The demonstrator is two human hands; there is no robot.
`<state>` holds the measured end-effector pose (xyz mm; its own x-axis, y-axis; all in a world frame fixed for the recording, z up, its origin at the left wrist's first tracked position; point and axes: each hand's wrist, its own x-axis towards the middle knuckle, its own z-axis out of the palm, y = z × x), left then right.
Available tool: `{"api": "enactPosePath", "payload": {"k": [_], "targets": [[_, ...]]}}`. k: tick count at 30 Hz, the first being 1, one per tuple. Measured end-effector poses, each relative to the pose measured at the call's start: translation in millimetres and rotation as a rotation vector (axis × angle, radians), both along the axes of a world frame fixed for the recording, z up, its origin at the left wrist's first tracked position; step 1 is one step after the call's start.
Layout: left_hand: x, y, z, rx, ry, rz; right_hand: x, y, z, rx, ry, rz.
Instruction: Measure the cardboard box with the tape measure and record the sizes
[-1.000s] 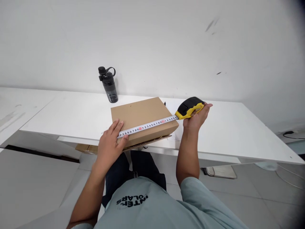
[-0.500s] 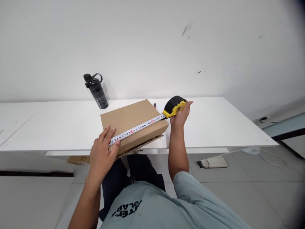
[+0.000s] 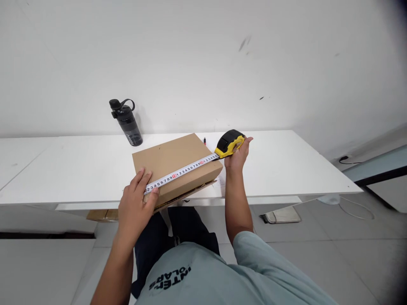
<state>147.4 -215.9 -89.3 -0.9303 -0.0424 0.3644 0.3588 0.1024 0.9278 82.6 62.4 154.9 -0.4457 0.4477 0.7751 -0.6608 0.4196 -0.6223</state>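
Observation:
A brown cardboard box [image 3: 173, 154] lies at the table's front edge, partly overhanging it. The white blade of a tape measure [image 3: 229, 143] runs across the box top near its front edge. My right hand [image 3: 238, 157] grips the black and yellow case just beyond the box's right end. At the left end, my left hand [image 3: 136, 201] closes over the box corner, thumb and fingers on either side of the blade's end. That end itself is hidden under the hand.
A dark water bottle [image 3: 127, 123] stands on the white table [image 3: 79, 169] near the wall. Behind the box lies a pen [image 3: 204, 141], partly hidden. Below the table are a brown carton [image 3: 101, 215] and a flat pale object [image 3: 281, 215] on the floor.
The whole view has shifted slightly. Both hands, the tape measure and the box keep the same places relative to each other.

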Motion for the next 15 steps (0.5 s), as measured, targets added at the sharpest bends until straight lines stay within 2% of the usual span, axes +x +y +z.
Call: {"api": "enactPosePath", "payload": {"k": [7, 15], "targets": [[3, 2, 0.6, -0.004, -0.022, 0.046, -7, -12, -6.7, -0.06, -0.013, -0.006], [3, 2, 0.9, -0.012, -0.008, 0.031, -4, -9, -8.5, -0.128, -0.012, 0.015]]}}
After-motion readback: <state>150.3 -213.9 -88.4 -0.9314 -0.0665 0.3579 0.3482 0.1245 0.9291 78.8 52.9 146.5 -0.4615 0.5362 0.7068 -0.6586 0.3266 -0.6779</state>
